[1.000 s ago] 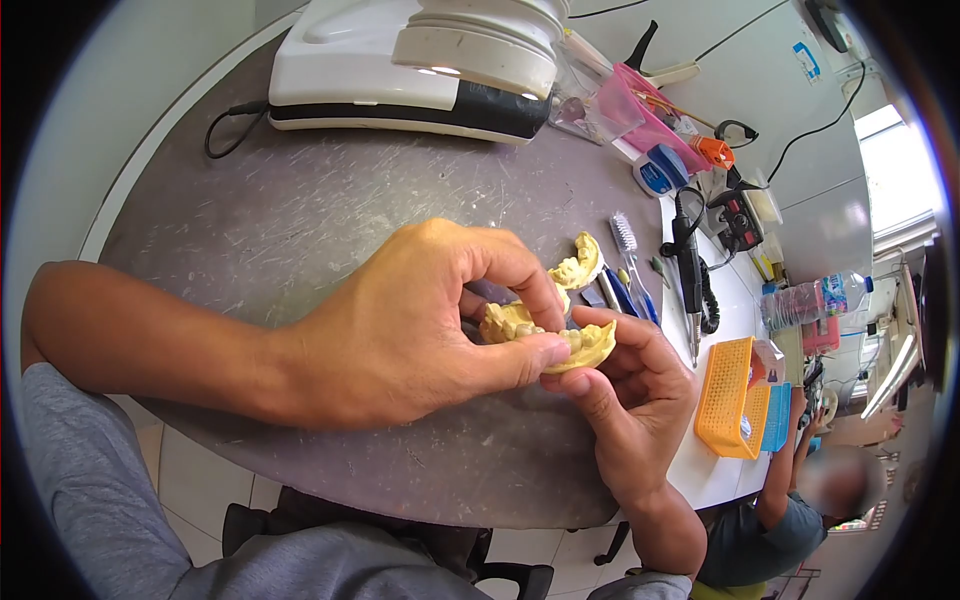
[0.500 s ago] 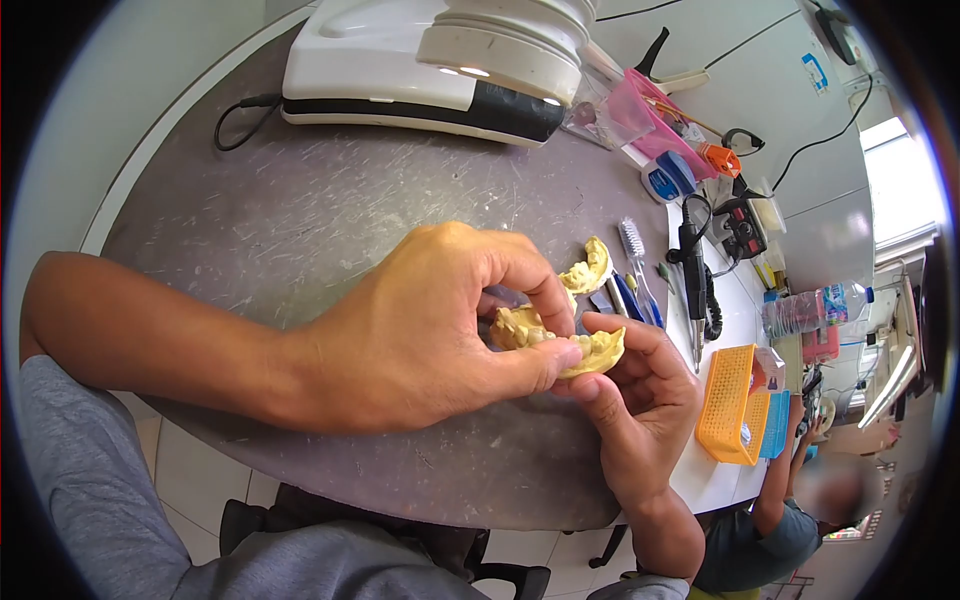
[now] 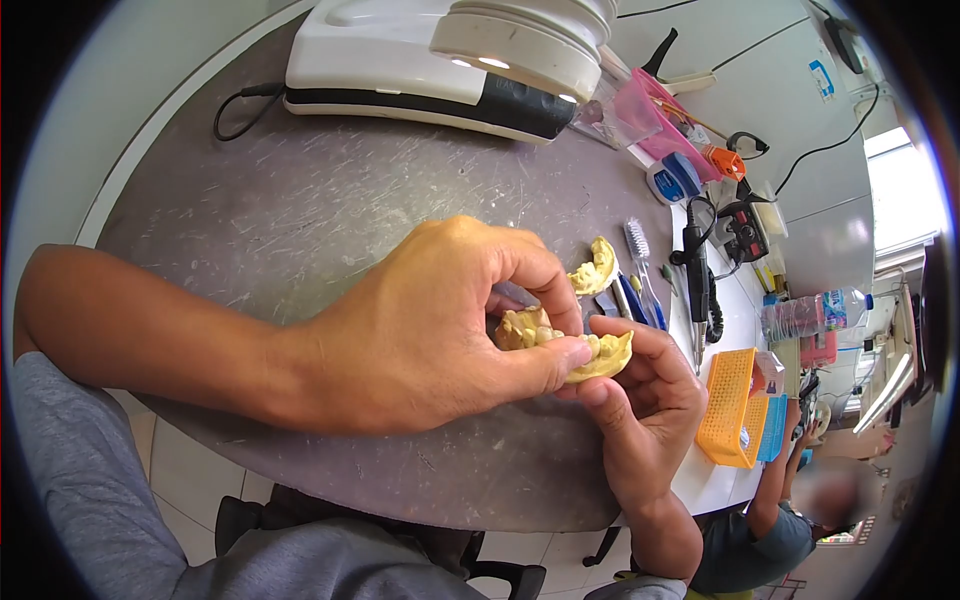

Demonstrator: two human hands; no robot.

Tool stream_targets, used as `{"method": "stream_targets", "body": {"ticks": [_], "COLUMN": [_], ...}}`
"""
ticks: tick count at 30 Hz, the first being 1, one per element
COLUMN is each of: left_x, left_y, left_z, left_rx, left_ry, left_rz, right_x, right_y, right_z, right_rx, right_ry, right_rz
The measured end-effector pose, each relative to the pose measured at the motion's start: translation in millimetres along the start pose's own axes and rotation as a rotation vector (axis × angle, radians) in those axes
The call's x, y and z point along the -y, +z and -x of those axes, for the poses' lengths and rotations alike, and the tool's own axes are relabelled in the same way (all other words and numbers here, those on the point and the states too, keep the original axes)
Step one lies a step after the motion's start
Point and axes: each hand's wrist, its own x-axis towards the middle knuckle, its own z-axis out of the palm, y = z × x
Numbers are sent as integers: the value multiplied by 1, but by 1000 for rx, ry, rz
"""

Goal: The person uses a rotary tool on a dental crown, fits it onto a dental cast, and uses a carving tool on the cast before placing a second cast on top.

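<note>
pinching a cast [image 3: 612, 360] with left hand [image 3: 430, 325] and right hand [image 3: 650, 415] both. second cast [image 3: 598, 270] sits near the brush [image 3: 638, 243].

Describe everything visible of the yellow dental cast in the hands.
The dental cast is a curved, plaster-looking piece, yellow with a browner left end and paler tooth shapes along it. It is held over the grey tabletop. The left hand grips it around the middle; the right hand holds its right end. Part is hidden behind them.
</note>
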Motion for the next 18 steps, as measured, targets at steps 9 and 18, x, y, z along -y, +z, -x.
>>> {"method": "stream_targets", "body": {"ticks": [9,18], "left_x": [0,1], "left_y": [-1,-1], "left_z": [1,0], "left_rx": [7,6], "left_ry": [32,40], "left_rz": [-57,-18], "right_x": [-1,1], "right_y": [1,1], "right_z": [-1,0], "right_rx": [-6,23], "right_ry": [-30,8], "right_rz": [-11,-4]}}
